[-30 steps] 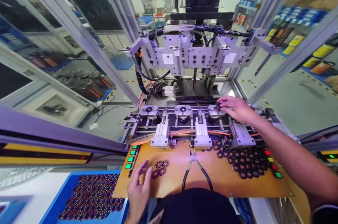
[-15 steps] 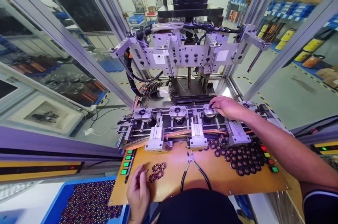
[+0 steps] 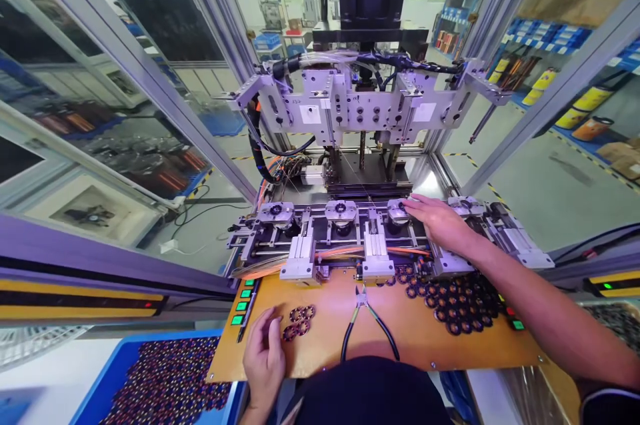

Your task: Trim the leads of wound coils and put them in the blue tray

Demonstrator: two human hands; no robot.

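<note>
The right hand reaches over the machine to the third holder from the left, palm down, its fingers stretched out and lying close together, the tips right by a dark ring seated in the top of that holder; whether they touch or pinch the ring cannot be told. The left hand is low at the near left of the orange surface, its fingers loosely bent and the thumb apart from them, with nothing seen between. Just beside it, to the right, four coppery rings lie in a small cluster, and to its left are a pen and a column of green buttons. Pliers lie in the middle of the surface, jaws pointing away from the person and handles spread. A large batch of black rings covers the right side, under the right forearm. Two more holders stand in the row to the left of the third, and another to its right, near the hand. Left of the surface, a blue tray holds many small rings packed closely. Above the row hangs a metal crosshead with cables along its top.
</note>
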